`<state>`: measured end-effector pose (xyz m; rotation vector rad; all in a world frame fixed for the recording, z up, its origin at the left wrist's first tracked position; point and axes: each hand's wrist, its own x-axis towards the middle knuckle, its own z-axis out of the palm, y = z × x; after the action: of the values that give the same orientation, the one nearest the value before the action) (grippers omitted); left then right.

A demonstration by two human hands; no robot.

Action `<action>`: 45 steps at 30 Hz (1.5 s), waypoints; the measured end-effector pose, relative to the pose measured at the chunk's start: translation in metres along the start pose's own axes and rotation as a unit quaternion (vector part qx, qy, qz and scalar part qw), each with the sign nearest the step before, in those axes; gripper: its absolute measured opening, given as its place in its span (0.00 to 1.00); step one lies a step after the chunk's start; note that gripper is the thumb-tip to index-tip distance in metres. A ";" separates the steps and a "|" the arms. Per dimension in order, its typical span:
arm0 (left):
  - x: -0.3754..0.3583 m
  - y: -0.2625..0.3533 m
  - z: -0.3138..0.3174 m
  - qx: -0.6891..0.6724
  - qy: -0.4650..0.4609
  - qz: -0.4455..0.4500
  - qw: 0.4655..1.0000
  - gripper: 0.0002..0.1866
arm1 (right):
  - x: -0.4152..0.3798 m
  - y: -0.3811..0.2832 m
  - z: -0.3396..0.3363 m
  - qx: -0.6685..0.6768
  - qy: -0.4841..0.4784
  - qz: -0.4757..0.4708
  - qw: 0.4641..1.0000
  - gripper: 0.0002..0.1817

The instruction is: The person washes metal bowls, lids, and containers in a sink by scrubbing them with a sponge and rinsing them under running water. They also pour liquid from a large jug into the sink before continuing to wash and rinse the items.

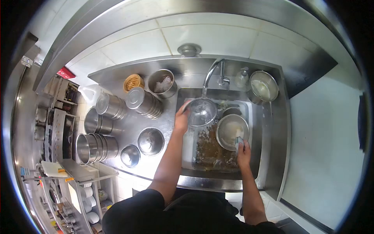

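My left hand (182, 117) is closed on the rim of a shiny metal bowl (202, 112), which it holds tilted under the tap (212, 74). Water runs into the bowl. Lower right, my right hand (244, 151) is closed around a small grey-green sponge (238, 141) at the near edge of a round metal pan (224, 130). Cloudy liquid shows inside the pan. Both vessels are over the sink (255, 163), above brownish water with foam and bits floating in it. Another round vessel (232, 111) is partly hidden behind the pan.
Left of the sink, the steel counter holds two upturned bowls (151, 141), stacked metal pots (97, 148), lidded canisters (144, 102), a bamboo steamer (133, 82) and a pot with a plastic bag (162, 83). A soap bottle (242, 78) and another pot (263, 86) stand back right.
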<state>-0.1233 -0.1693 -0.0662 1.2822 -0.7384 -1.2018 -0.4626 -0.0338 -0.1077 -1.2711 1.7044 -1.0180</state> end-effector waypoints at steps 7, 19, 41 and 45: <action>0.019 0.063 0.070 0.462 -0.105 0.052 0.879 0.28 | 0.004 0.018 0.010 0.009 -0.039 -0.018 0.999 0.18; -0.198 0.083 -0.156 0.621 0.144 0.325 0.698 0.44 | -0.002 -0.005 -0.001 -0.053 -0.072 -0.031 0.996 0.18; -0.100 -0.061 0.007 0.479 -0.103 -0.009 0.871 0.32 | -0.008 -0.014 0.014 -0.002 -0.047 0.118 0.992 0.18; -0.057 -0.123 0.097 0.579 -0.173 -0.151 0.783 0.34 | -0.010 0.003 0.015 0.026 -0.007 0.106 0.994 0.19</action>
<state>-0.2601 -0.1296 -0.1539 2.2658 -1.7611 -1.2585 -0.4480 -0.0256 -0.1156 -1.0366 1.7482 -0.9181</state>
